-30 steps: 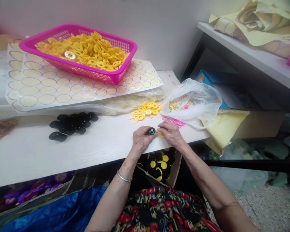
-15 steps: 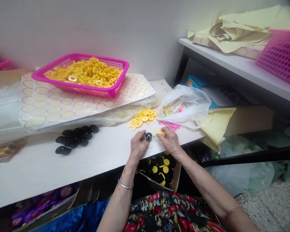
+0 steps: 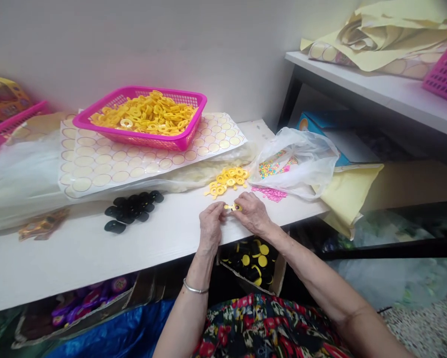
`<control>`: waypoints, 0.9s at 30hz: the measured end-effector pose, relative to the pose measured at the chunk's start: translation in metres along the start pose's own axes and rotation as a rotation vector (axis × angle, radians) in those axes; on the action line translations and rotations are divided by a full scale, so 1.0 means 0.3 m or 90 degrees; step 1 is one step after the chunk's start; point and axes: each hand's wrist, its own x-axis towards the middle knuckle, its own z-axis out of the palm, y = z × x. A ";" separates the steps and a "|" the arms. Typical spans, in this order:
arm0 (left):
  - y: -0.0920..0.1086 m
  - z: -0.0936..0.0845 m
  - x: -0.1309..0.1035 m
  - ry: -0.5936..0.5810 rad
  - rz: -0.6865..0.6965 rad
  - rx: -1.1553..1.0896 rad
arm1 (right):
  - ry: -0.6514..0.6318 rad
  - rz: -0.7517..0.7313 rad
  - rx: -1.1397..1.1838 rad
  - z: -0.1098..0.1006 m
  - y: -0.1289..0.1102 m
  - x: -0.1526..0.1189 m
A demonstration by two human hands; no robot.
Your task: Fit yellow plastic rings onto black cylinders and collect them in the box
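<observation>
Between my two hands, over the table's front edge, is a small yellow ring piece [image 3: 233, 207] with a tab pointing left. My right hand [image 3: 252, 213] pinches its ring end. My left hand [image 3: 211, 222] is closed at the tab end; the small black cup seen there earlier is mostly hidden now. Just behind my hands lies a pile of yellow ring pieces [image 3: 228, 180], and right of it small pink bits [image 3: 271, 193]. An open plastic bag [image 3: 309, 161] holds colourful beads. Several black pieces [image 3: 130, 211] lie to the left on the table.
A pink basket [image 3: 134, 133] of yellow pieces stands on printed sheets [image 3: 107, 171]. Below the table edge is a box of black and yellow pieces [image 3: 258, 261], with purple packs [image 3: 85, 301] further left. A raised shelf [image 3: 387, 92] is at the right.
My hands have come closer together, and the yellow piece has moved left to my left fingers. The black cup has gone mostly out of sight. The view has shifted left.
</observation>
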 end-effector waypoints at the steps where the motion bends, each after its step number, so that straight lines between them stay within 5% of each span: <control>1: -0.002 0.006 0.000 0.001 0.000 0.003 | 0.003 -0.001 0.002 0.003 0.002 0.002; 8: -0.014 0.039 -0.004 -0.039 0.029 0.040 | -0.002 0.041 0.133 0.009 0.001 0.015; 17: -0.018 0.060 -0.004 -0.013 0.044 0.079 | 0.049 0.304 0.713 0.068 0.009 -0.013; 27: -0.012 0.076 -0.012 -0.051 0.020 0.118 | 0.042 0.498 0.893 0.090 -0.022 -0.008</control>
